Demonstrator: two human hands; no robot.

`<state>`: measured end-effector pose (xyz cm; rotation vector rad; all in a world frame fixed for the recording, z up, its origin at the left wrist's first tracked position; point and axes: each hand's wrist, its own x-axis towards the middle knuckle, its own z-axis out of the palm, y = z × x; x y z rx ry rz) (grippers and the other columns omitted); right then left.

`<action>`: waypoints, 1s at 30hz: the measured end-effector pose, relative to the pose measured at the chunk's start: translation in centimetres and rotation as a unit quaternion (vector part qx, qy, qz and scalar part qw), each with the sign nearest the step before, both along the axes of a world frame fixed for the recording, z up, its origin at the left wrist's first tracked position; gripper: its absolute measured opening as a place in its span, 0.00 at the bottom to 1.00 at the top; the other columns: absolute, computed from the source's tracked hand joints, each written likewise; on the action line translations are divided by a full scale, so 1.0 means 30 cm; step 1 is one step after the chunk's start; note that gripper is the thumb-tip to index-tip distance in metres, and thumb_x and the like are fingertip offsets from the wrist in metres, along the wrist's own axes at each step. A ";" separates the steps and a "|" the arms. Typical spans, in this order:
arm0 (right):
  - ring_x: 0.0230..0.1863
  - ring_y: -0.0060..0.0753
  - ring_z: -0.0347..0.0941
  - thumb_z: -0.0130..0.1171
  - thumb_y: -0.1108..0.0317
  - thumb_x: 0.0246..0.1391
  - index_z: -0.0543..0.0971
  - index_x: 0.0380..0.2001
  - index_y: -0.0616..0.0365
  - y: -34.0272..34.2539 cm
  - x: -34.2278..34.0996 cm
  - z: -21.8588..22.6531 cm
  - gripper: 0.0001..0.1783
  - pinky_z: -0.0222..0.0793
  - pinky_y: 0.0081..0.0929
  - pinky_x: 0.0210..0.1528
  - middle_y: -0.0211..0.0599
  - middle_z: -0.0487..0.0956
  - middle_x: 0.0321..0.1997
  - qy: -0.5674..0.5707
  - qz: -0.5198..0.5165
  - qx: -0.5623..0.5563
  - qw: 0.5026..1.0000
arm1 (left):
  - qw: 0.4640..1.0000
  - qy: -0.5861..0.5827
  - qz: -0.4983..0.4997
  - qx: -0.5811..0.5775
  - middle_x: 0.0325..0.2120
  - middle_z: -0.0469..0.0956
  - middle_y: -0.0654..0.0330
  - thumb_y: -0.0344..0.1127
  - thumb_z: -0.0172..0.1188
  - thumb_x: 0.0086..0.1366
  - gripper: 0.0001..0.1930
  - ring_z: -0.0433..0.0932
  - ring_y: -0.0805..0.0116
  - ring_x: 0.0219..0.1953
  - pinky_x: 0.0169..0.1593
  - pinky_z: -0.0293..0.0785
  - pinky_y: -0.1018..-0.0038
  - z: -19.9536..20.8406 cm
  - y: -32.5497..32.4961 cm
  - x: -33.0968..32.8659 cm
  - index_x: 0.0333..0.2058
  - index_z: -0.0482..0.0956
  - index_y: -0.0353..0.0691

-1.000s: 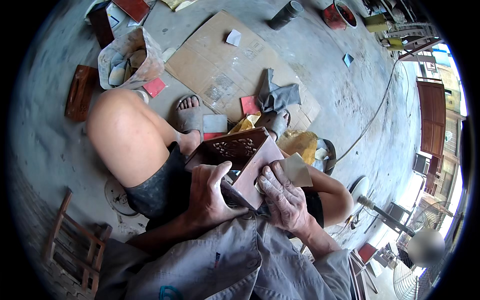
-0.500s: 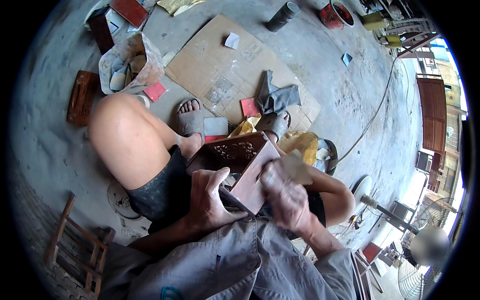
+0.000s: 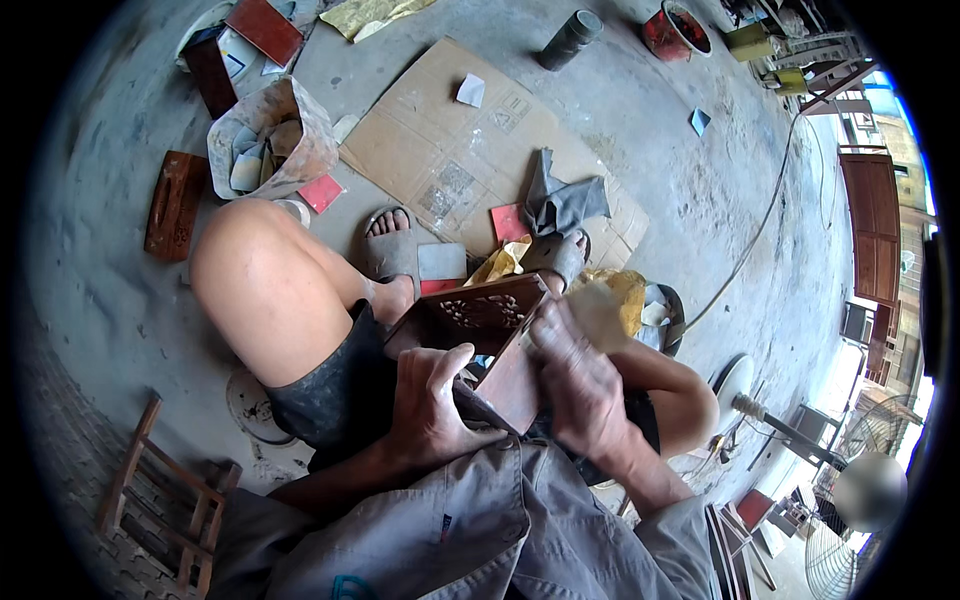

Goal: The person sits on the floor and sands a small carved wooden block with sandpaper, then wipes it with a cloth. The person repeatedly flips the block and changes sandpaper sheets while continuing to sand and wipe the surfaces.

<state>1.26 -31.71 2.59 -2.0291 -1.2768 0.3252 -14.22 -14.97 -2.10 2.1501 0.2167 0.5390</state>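
A reddish-brown wooden box with an open side and a carved, pierced panel rests tilted over my lap. Gripping its near left edge is my left hand, the thumb up by the opening and the other fingers mostly hidden. My right hand, smeared by motion, lies against the box's right outer face. A blurred tan sheet, seemingly sandpaper, sticks out beside the right fingers and appears to be held by them. Part of the box's interior is in shadow.
A flattened cardboard sheet lies on the floor beyond my feet, with a grey rag on it. A whitish bucket of scraps stands left, near a carved wooden piece. A wooden stool frame is at lower left.
My right hand has slid a little forward along the box's outer face, with the tan sheet beside it. The left hand keeps its hold. The whole view has shifted slightly.
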 end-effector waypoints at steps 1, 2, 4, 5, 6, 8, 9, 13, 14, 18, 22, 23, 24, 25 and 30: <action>0.61 0.61 0.78 0.63 0.76 0.36 0.74 0.62 0.73 0.003 -0.048 0.053 0.42 0.72 0.52 0.66 0.65 0.78 0.60 0.034 0.058 -0.029 0.997 | 1.000 -0.006 -0.001 0.001 0.45 0.71 0.51 0.51 0.86 0.37 0.58 0.71 0.52 0.45 0.50 0.67 0.54 -0.005 0.004 0.004 0.64 0.62 0.35; 0.62 0.60 0.78 0.61 0.75 0.34 0.74 0.62 0.73 0.044 -0.093 0.076 0.43 0.71 0.53 0.67 0.64 0.78 0.60 -0.035 0.085 0.035 0.995 | 1.000 -0.010 -0.003 0.004 0.45 0.71 0.52 0.51 0.86 0.36 0.59 0.71 0.52 0.45 0.50 0.67 0.54 -0.012 0.006 -0.001 0.64 0.62 0.35; 0.62 0.58 0.78 0.62 0.74 0.35 0.75 0.61 0.72 0.050 -0.084 0.096 0.41 0.69 0.55 0.68 0.61 0.79 0.60 -0.008 0.162 0.036 0.986 | 1.000 -0.003 -0.008 -0.006 0.46 0.71 0.52 0.50 0.86 0.36 0.58 0.71 0.52 0.45 0.51 0.67 0.54 -0.008 0.008 -0.003 0.63 0.63 0.35; 0.63 0.57 0.77 0.61 0.76 0.37 0.76 0.60 0.71 0.026 -0.062 0.084 0.39 0.68 0.55 0.69 0.59 0.79 0.61 0.051 0.097 -0.019 0.994 | 1.000 0.008 -0.011 -0.019 0.46 0.71 0.52 0.50 0.85 0.37 0.57 0.71 0.52 0.46 0.51 0.66 0.54 0.005 0.007 0.001 0.63 0.63 0.35; 0.64 0.56 0.77 0.61 0.77 0.39 0.77 0.59 0.71 0.008 -0.037 0.064 0.37 0.67 0.55 0.70 0.57 0.79 0.61 0.109 0.032 -0.074 0.991 | 0.999 0.020 -0.014 -0.032 0.46 0.71 0.52 0.49 0.85 0.38 0.56 0.71 0.52 0.46 0.51 0.66 0.54 0.012 0.008 0.001 0.63 0.63 0.35; 0.66 0.56 0.76 0.60 0.80 0.46 0.77 0.60 0.71 0.061 -0.018 0.050 0.32 0.69 0.49 0.69 0.59 0.78 0.63 0.030 0.006 -0.007 1.000 | 0.999 0.010 -0.017 -0.026 0.46 0.71 0.52 0.48 0.85 0.38 0.55 0.71 0.51 0.47 0.52 0.66 0.54 0.001 0.006 0.000 0.63 0.64 0.36; 0.66 0.57 0.75 0.59 0.81 0.48 0.76 0.60 0.71 0.056 -0.064 0.079 0.31 0.70 0.48 0.68 0.60 0.78 0.63 0.031 0.042 0.010 0.999 | 1.000 0.002 -0.018 -0.026 0.46 0.71 0.52 0.47 0.85 0.37 0.55 0.71 0.51 0.47 0.52 0.66 0.54 0.000 0.009 0.000 0.63 0.64 0.37; 0.65 0.61 0.75 0.58 0.84 0.51 0.73 0.61 0.72 0.029 -0.039 0.039 0.31 0.73 0.47 0.65 0.64 0.76 0.63 0.056 0.036 -0.007 0.998 | 0.999 0.015 -0.013 -0.030 0.47 0.71 0.52 0.45 0.84 0.39 0.53 0.71 0.51 0.47 0.52 0.66 0.54 0.004 0.004 -0.008 0.63 0.63 0.38; 0.65 0.62 0.74 0.58 0.85 0.50 0.73 0.61 0.72 0.029 0.003 0.015 0.31 0.73 0.48 0.65 0.64 0.76 0.63 0.063 -0.016 -0.023 0.998 | 0.999 0.020 -0.013 -0.032 0.47 0.71 0.52 0.44 0.83 0.40 0.53 0.71 0.51 0.47 0.52 0.66 0.54 0.007 0.001 -0.007 0.63 0.63 0.38; 0.68 0.60 0.73 0.57 0.85 0.52 0.72 0.64 0.71 0.047 -0.101 0.094 0.32 0.71 0.49 0.66 0.65 0.76 0.63 0.036 0.061 0.005 0.997 | 0.999 -0.012 0.002 -0.033 0.47 0.71 0.53 0.45 0.86 0.35 0.56 0.71 0.52 0.47 0.53 0.66 0.55 -0.008 -0.003 -0.012 0.63 0.63 0.38; 0.70 0.61 0.69 0.54 0.86 0.55 0.72 0.64 0.70 0.057 0.017 0.031 0.31 0.66 0.46 0.71 0.66 0.73 0.67 0.043 -0.049 -0.023 0.998 | 1.000 0.003 -0.007 -0.022 0.46 0.71 0.54 0.53 0.85 0.38 0.57 0.71 0.53 0.46 0.52 0.66 0.55 -0.005 -0.001 -0.004 0.64 0.63 0.37; 0.72 0.62 0.67 0.52 0.87 0.57 0.73 0.64 0.69 0.061 0.033 0.022 0.29 0.66 0.45 0.71 0.65 0.72 0.68 0.068 -0.083 -0.042 0.993 | 1.000 0.007 -0.020 -0.018 0.45 0.71 0.54 0.53 0.85 0.38 0.56 0.71 0.53 0.45 0.52 0.66 0.55 -0.008 0.004 -0.011 0.63 0.63 0.38; 0.72 0.62 0.67 0.52 0.87 0.57 0.73 0.64 0.69 0.063 0.030 0.019 0.29 0.66 0.44 0.70 0.65 0.72 0.68 0.060 -0.078 -0.032 0.995 | 1.000 -0.003 -0.015 -0.020 0.45 0.71 0.54 0.52 0.86 0.38 0.57 0.71 0.53 0.46 0.52 0.66 0.56 -0.007 0.001 -0.012 0.63 0.63 0.37; 0.72 0.62 0.66 0.53 0.87 0.57 0.73 0.64 0.69 0.073 0.027 0.021 0.29 0.67 0.44 0.70 0.65 0.71 0.68 0.053 -0.072 -0.023 0.996 | 1.000 -0.012 -0.009 -0.022 0.45 0.71 0.53 0.51 0.86 0.37 0.57 0.71 0.53 0.46 0.52 0.66 0.56 0.000 0.001 -0.011 0.63 0.63 0.37; 0.72 0.60 0.67 0.55 0.87 0.58 0.72 0.64 0.70 0.114 0.047 0.029 0.28 0.67 0.42 0.70 0.65 0.71 0.68 0.049 -0.067 -0.003 0.997 | 1.000 0.002 -0.020 -0.020 0.47 0.70 0.53 0.50 0.87 0.36 0.58 0.71 0.53 0.46 0.52 0.66 0.56 0.001 0.003 -0.031 0.62 0.63 0.36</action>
